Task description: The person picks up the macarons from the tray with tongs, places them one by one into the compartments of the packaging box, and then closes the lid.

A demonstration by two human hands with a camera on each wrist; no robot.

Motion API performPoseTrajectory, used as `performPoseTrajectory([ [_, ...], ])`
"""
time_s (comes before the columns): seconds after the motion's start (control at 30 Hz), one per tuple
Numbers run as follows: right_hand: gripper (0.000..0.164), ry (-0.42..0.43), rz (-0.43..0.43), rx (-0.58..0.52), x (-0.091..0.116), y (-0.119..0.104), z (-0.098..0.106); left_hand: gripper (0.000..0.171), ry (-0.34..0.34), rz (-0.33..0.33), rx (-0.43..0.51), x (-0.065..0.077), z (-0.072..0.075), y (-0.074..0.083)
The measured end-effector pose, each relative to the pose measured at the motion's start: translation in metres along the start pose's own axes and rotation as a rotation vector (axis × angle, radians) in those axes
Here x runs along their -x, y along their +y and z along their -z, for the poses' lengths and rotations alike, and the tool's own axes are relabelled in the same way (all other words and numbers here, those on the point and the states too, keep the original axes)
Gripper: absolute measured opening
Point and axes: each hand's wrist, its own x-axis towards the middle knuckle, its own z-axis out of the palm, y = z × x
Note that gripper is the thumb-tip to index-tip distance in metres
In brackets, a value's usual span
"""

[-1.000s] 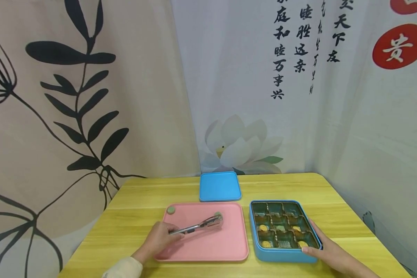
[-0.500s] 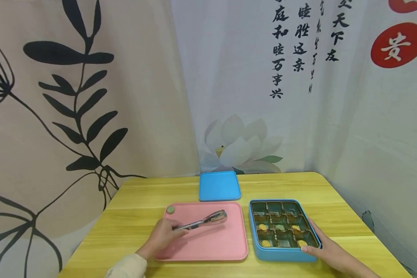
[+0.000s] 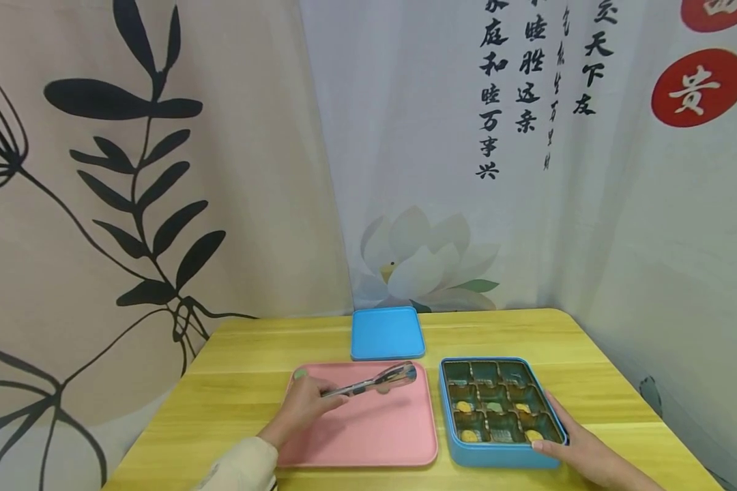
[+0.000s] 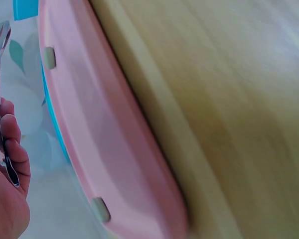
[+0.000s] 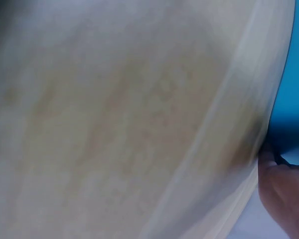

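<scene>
My left hand (image 3: 307,408) grips metal tongs (image 3: 368,385) by the handle end, above the pink tray (image 3: 356,443). The tongs' head points right and away, over the tray's far right part. No piece shows clearly between the tong arms. Two small green round pieces lie on the tray: one green piece (image 4: 100,209) at its far left corner, another green piece (image 4: 50,58) partly behind the tongs in the head view. My right hand (image 3: 583,447) holds the right side of a blue box (image 3: 503,455), thumb on its near right rim.
Within the blue box sits a dark divided insert (image 3: 501,436) whose compartments hold several yellow pieces and a green one. A blue lid (image 3: 388,334) lies behind the tray on the wooden table (image 3: 246,382). A printed curtain (image 3: 270,170) hangs behind.
My left hand has carried the tongs up, away and to the right, off the right-hand green piece, which stays on the tray. The right hand keeps its hold on the box.
</scene>
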Motion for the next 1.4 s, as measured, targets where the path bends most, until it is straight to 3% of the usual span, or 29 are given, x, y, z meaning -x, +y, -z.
performPoseTrajectory([
  [0.2, 0.097, -0.003, -0.011, -0.007, 0.001, 0.0, 0.0, 0.014, -0.005, -0.007, 0.041, -0.008, -0.007, 0.009],
  [0.57, 0.096, 0.007, 0.017, 0.015, 0.002, 0.001, 0.002, 0.016, 0.014, -0.032, 0.015, -0.027, -0.018, 0.027],
  [0.73, 0.096, 0.001, 0.022, 0.002, 0.003, 0.001, 0.002, 0.015, 0.005, 0.001, 0.044, -0.037, -0.028, 0.035],
  [0.93, 0.095, 0.005, 0.021, 0.005, 0.004, 0.002, 0.001, 0.018, -0.003, 0.033, 0.003, -0.05, -0.041, 0.049],
  [1.3, 0.095, 0.005, 0.011, 0.0, 0.003, -0.001, 0.0, 0.02, -0.043, -0.016, 0.071, -0.061, -0.063, 0.061],
  [1.4, 0.096, 0.003, 0.012, -0.012, 0.003, -0.001, -0.001, 0.02, -0.036, -0.024, 0.04, -0.062, -0.067, 0.061],
])
